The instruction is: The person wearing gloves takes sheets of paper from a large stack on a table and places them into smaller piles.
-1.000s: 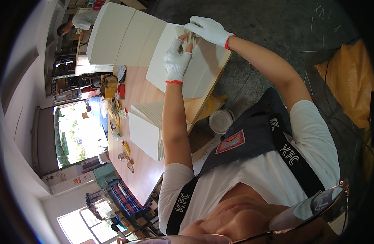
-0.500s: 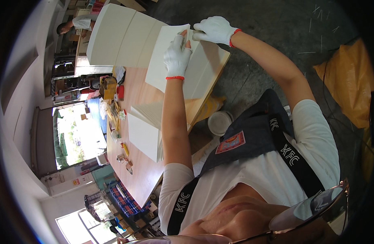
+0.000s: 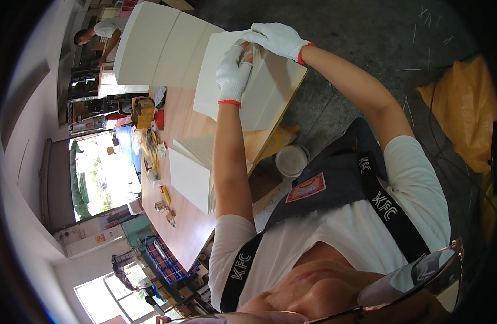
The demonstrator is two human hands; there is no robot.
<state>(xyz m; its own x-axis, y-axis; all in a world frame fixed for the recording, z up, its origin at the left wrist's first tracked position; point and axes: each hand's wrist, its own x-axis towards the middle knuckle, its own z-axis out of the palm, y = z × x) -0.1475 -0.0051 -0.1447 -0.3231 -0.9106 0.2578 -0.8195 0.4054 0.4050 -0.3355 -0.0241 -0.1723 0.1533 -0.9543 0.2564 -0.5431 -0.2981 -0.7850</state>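
My left hand (image 3: 234, 76), in a white knit glove with bare thumb and fingertips, lies on a large white sheet (image 3: 209, 81). Its thumb and fingers close at the sheet's right edge, which bends up slightly. From the right, my gloved right hand (image 3: 279, 40) reaches in, fingers together at the far part of that same edge, touching or nearly touching the left fingers. Beneath lies a stack of white sheets (image 3: 272, 94) on the wooden table (image 3: 175, 108). Its exact grip is partly hidden by the glove.
Tall white stacks (image 3: 164, 48) stand beyond my hands at the left. Nearer, fanned white sheets (image 3: 191, 175) lie on the table. A yellow cutter (image 3: 166, 194) and small tools sit along its left side. A pale bucket (image 3: 291, 162) is on the floor; another person (image 3: 108, 32) is far left.
My right hand has shifted left, its fingertips now up against the left hand's. The sheet's edge between them looks more bent. The other person's arm has come lower.
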